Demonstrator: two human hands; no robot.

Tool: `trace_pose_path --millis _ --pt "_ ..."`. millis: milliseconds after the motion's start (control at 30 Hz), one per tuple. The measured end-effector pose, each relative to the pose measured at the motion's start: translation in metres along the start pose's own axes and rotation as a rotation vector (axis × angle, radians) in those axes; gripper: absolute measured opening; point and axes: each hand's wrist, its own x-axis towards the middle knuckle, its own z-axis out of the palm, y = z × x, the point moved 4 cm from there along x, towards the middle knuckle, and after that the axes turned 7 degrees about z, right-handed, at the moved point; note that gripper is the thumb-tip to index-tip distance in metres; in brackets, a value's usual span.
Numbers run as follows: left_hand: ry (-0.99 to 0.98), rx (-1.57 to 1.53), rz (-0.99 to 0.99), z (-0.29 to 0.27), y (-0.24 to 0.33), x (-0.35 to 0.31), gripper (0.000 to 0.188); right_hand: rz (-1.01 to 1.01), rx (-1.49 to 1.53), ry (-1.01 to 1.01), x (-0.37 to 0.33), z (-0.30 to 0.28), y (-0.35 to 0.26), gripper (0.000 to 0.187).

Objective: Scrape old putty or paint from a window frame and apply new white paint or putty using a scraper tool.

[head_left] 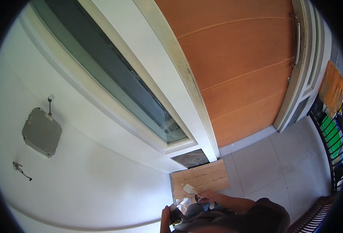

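My right hand (208, 195) is closed around the thin handle of a flat tool with a pale, squarish head (189, 188). Its head points left, above the cardboard sheet (200, 175) on the floor. My left hand (166, 212), close to the white wall, grips a dark object (175, 213) whose kind I cannot make out. Whitish, crumpled-looking material (184, 203) shows between the two hands, partly hidden by my body.
On the left, a grey box (42, 132) and a loose cable end (22, 171) stick out from the white wall (101, 178). Ahead are a window (140, 97) and an orange door (237, 70). A black railing (329, 145) and a brown slatted plastic piece (315, 217) stand right.
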Motion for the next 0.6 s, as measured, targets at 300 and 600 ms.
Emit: trace_pose_path --millis 300,600 --pt "0.168 -0.142 0.154 -0.02 -0.058 -0.022 0.035 -0.088 -0.16 -0.002 -0.02 0.023 0.016 0.024" --pt "0.306 -0.334 0.1 -0.039 -0.076 -0.103 0.035 -0.031 -0.274 0.061 -0.074 0.035 0.032 0.028"
